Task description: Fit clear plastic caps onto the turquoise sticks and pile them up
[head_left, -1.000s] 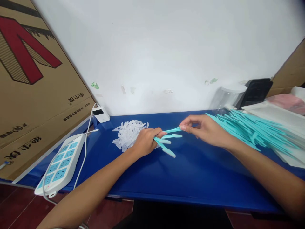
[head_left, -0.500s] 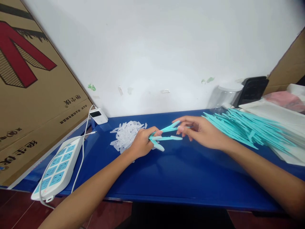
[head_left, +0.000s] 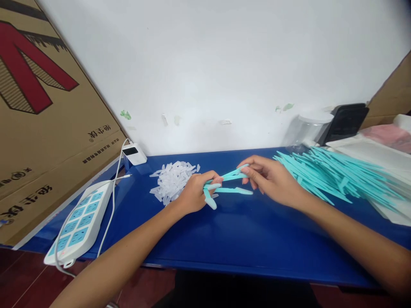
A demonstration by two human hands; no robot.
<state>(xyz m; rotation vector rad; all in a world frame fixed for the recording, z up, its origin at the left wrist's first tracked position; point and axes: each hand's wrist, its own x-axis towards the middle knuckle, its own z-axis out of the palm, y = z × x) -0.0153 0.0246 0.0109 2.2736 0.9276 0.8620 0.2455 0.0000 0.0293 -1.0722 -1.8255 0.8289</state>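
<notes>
Several turquoise eyebrow razors (head_left: 229,190) are gripped in my left hand (head_left: 195,193), fanning out past its fingers with pale covers on some ends. The fingers of my right hand (head_left: 272,179) pinch the tip of one razor (head_left: 234,174) that stretches between both hands. Whether a small cover sits between those fingertips is hard to make out. Behind my left hand lies a heap of translucent white blade covers (head_left: 171,182). A big pile of turquoise eyebrow razors (head_left: 340,173) spreads out to the right of my right hand.
The blue table (head_left: 244,239) meets a white wall. On the left are a power strip (head_left: 80,222), a white cable and a small white device (head_left: 135,154), beside a large cardboard box (head_left: 64,128). A clear container (head_left: 310,130) and black stand (head_left: 346,122) stand at back right.
My right fingers have closed onto the tip of the upper razor, which they were only near or lightly touching before. The fanned razors in my left hand have tilted slightly.
</notes>
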